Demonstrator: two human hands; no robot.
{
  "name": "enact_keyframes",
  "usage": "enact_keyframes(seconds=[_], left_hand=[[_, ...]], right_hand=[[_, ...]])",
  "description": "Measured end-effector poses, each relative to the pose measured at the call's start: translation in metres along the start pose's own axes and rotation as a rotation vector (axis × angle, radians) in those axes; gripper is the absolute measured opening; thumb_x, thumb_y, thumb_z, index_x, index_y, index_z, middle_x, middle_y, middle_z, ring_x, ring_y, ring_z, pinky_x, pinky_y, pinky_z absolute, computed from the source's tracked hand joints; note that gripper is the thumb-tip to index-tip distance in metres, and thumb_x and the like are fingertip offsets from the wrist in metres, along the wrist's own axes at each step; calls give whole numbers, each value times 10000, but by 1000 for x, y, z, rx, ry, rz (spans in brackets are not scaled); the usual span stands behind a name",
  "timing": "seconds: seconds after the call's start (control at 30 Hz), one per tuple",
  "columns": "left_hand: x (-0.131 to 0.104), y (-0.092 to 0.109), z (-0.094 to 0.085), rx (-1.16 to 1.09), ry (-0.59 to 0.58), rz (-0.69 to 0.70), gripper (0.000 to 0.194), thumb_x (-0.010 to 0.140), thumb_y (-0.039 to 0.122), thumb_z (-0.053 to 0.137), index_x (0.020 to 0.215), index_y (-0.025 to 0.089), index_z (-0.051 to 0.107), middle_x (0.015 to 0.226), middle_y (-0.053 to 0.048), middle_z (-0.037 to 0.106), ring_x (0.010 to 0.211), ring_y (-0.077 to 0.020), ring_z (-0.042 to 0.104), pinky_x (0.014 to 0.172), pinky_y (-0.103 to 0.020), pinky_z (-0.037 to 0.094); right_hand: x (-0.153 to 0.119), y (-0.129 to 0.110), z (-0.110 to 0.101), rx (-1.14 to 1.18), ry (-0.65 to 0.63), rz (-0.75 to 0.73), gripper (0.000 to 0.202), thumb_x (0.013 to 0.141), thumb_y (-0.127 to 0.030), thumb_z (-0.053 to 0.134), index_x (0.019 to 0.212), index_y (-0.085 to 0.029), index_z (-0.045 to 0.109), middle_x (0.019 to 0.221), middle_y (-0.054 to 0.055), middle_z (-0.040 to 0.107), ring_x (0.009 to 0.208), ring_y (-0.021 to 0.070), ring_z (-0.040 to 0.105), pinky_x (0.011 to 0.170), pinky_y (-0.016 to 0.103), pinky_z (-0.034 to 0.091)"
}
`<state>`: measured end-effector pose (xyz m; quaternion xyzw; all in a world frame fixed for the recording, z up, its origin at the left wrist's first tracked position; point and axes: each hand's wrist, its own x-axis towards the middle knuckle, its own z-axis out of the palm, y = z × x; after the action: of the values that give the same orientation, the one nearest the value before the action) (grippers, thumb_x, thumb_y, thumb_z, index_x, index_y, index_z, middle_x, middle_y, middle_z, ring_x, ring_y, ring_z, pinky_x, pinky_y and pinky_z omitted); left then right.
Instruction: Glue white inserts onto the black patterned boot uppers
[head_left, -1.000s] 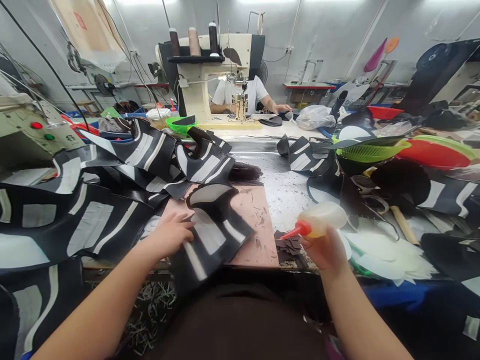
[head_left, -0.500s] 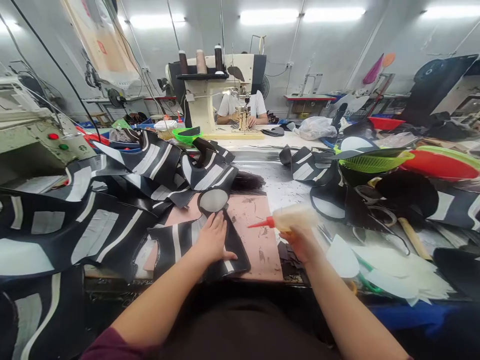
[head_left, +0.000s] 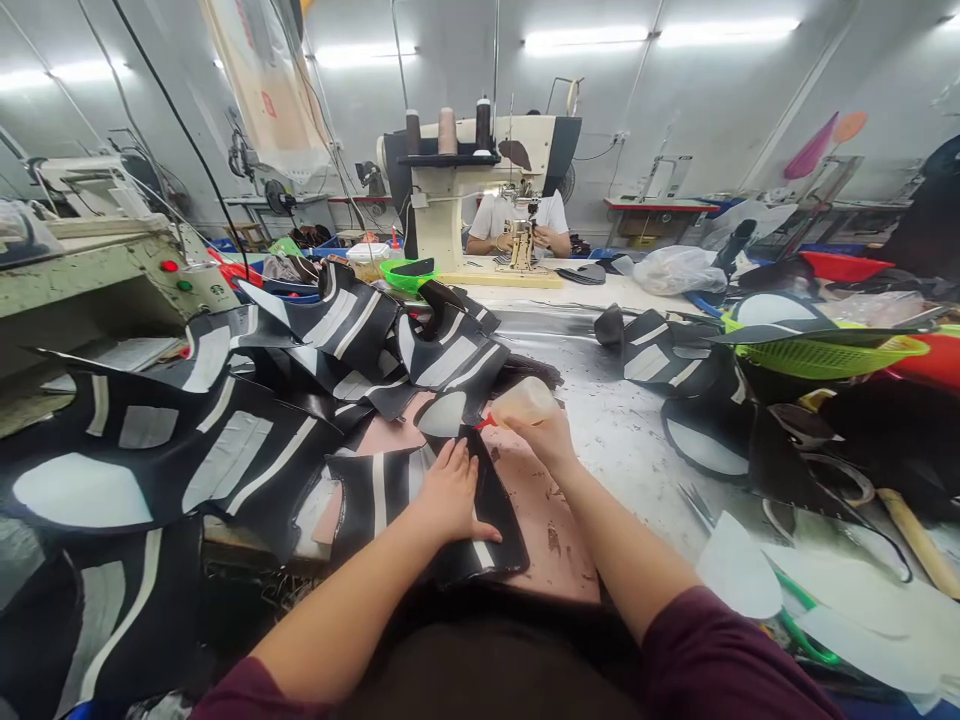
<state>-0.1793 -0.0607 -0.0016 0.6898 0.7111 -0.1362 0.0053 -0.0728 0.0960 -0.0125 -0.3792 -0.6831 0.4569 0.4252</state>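
Note:
My left hand [head_left: 452, 500] lies with fingers spread on a black shoe-upper-like piece [head_left: 501, 510] with white strips. This piece rests on a pink board [head_left: 551, 530], and a pale rounded patch [head_left: 442, 415] shows at its far end. In my right hand [head_left: 546, 437] is a translucent squeeze bottle [head_left: 527, 400] with a red nozzle, tilted so that the nozzle points left at the piece near the patch. Whether the tip touches the material, I cannot tell.
More black pieces with white strips [head_left: 225, 460] are heaped at the left. On the right are white cut sheets [head_left: 739, 565], a wooden handle [head_left: 919, 540] and a green basket [head_left: 832, 352]. Across the bench a person [head_left: 517, 225] sits behind a sewing machine [head_left: 442, 210].
My right hand has brought the squeeze bottle left, over the black piece near the pale patch. My left hand stays flat on the piece. The whole view has shifted to the right.

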Motion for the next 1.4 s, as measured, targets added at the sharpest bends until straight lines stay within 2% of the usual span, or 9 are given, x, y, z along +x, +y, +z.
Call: enact_keyframes(seconds=[0.13, 0.27, 0.4, 0.53, 0.7, 0.9, 1.0, 1.2, 1.4], left_hand=[[1, 0, 2, -21, -5, 9, 1137, 596, 824, 438, 1336, -33, 336, 1398, -246, 300, 1356, -330, 140, 1116, -446, -17], [3, -1, 5, -29, 22, 22, 1113, 599, 819, 442, 1338, -9, 350, 1386, -227, 336, 1353, -330, 150, 1116, -456, -20], [4, -1, 5, -36, 22, 26, 1113, 592, 813, 459, 1338, -6, 351, 1384, -227, 343, 1354, -330, 147, 1115, -457, -35], [6, 2, -1, -26, -31, 13, 1152, 571, 810, 489, 1338, -35, 330, 1397, -248, 301, 1360, -326, 121, 1114, -441, -32], [9, 4, -4, -2, -41, 10, 1146, 557, 786, 527, 1328, -41, 344, 1381, -259, 330, 1350, -337, 151, 1109, -431, -34], [9, 5, -4, 49, -16, 21, 1096, 579, 782, 502, 1321, -14, 372, 1365, -248, 367, 1340, -334, 187, 1102, -442, -12], [9, 6, -5, 72, -48, 14, 1093, 600, 778, 478, 1326, -30, 353, 1373, -261, 345, 1347, -328, 171, 1099, -440, -33], [10, 6, -4, -10, 0, 18, 1132, 542, 801, 518, 1317, -12, 379, 1355, -243, 386, 1341, -339, 185, 1101, -441, -43], [10, 7, -10, 66, -89, 18, 1158, 574, 823, 458, 1346, -28, 316, 1395, -253, 310, 1357, -321, 130, 1100, -434, -50]], right_hand=[[-1, -5, -2, -45, -4, 2, 635, 489, -435, 755, 1027, -138, 598, 1039, 126, 653, 952, 287, 606, 836, 424, 486], [-8, -3, -13, -40, -24, 7, 661, 493, -460, 756, 1056, -154, 593, 1063, 116, 645, 974, 291, 593, 841, 431, 481], [-19, 1, -28, -27, -70, 26, 612, 508, -472, 752, 1012, -155, 611, 986, 106, 667, 928, 294, 608, 784, 426, 505], [-31, 1, -42, -15, -98, 26, 612, 515, -475, 755, 1011, -149, 605, 946, 103, 673, 898, 290, 617, 748, 413, 517], [-44, -7, -56, -40, -163, 16, 610, 541, -487, 749, 1030, -149, 613, 917, 97, 681, 863, 288, 624, 694, 395, 527], [-56, -15, -69, -11, -165, 23, 667, 527, -530, 752, 1041, -129, 613, 919, 110, 680, 840, 289, 630, 673, 388, 532], [-61, -13, -74, -31, -183, 36, 619, 534, -517, 753, 1005, -136, 626, 906, 105, 683, 850, 295, 629, 686, 396, 529], [-76, -12, -83, -16, -191, 104, 532, 509, -495, 768, 885, -140, 647, 861, 107, 690, 821, 301, 634, 684, 409, 531], [-91, 0, -99, 23, -176, 138, 491, 505, -490, 772, 845, -156, 652, 849, 99, 687, 818, 311, 636, 694, 435, 535]])
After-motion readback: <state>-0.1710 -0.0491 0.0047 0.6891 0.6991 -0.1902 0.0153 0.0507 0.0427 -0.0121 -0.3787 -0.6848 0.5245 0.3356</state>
